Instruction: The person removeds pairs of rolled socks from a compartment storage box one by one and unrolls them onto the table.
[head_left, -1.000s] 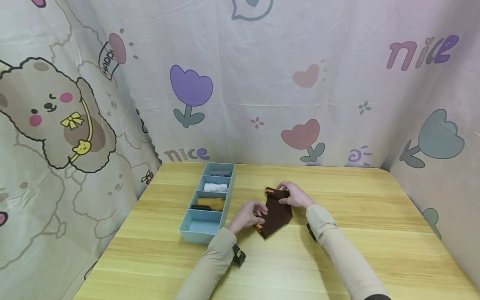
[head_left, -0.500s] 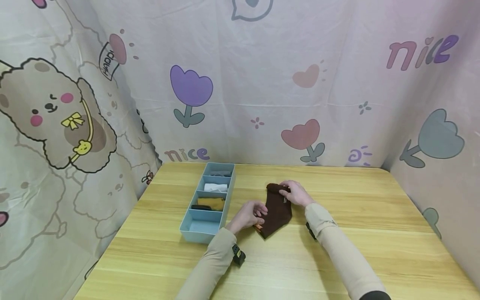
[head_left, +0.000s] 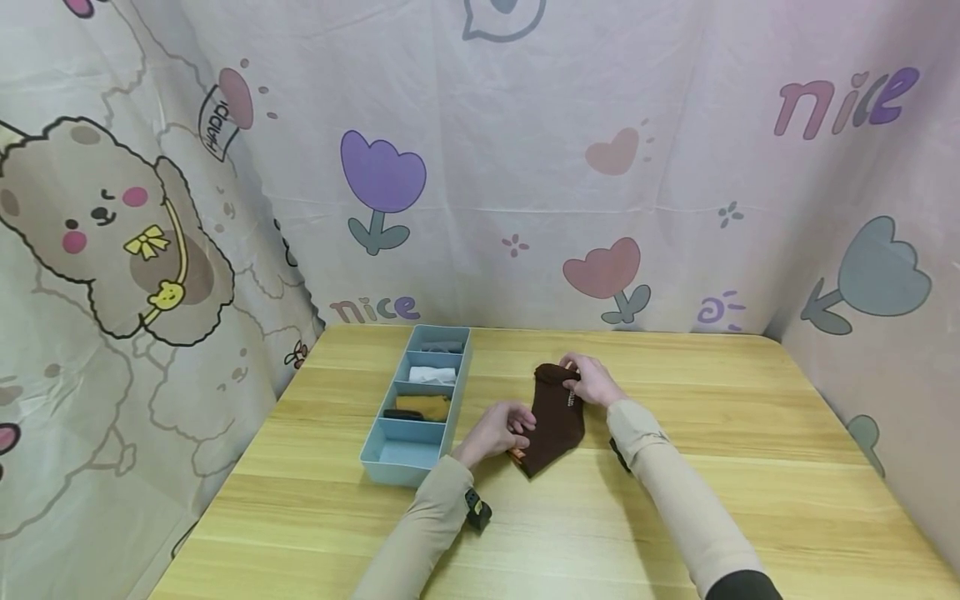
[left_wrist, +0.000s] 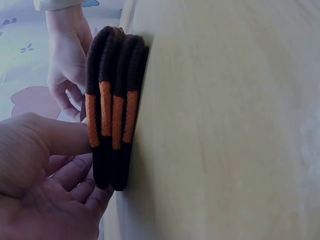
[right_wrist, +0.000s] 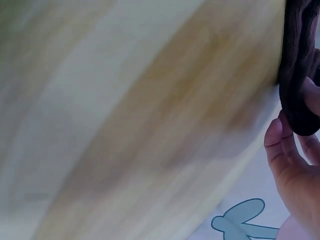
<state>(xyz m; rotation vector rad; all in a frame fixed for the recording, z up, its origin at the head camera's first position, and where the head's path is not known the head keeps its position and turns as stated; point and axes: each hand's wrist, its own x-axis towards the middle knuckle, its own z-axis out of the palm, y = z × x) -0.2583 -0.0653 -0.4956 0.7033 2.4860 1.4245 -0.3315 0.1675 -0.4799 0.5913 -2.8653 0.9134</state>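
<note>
A pair of dark brown socks (head_left: 555,433) lies flat on the table, with small white lettering near the far right. Its far end is folded over. My right hand (head_left: 594,382) pinches that folded end, thumb on top and fingers behind, as the right wrist view shows too. At the near left my left hand (head_left: 495,432) holds the cuff end between thumb and curled fingers. Seen from the left wrist, the stacked cuffs (left_wrist: 111,112) show several layers with orange bands, the thumb resting on the outer layer.
Left of the socks stands a pale blue divided box (head_left: 401,475). Its compartments hold a grey bundle (head_left: 442,347), a white bundle (head_left: 432,375) and a mustard bundle (head_left: 426,407) beside a black one; the nearest compartment holds nothing. A printed curtain (head_left: 480,167) hangs behind the table.
The right hand has turned the far end of the socks over, hiding its orange band and exposing the white lettering, then shifted slightly away. The left hand has stayed in place.
</note>
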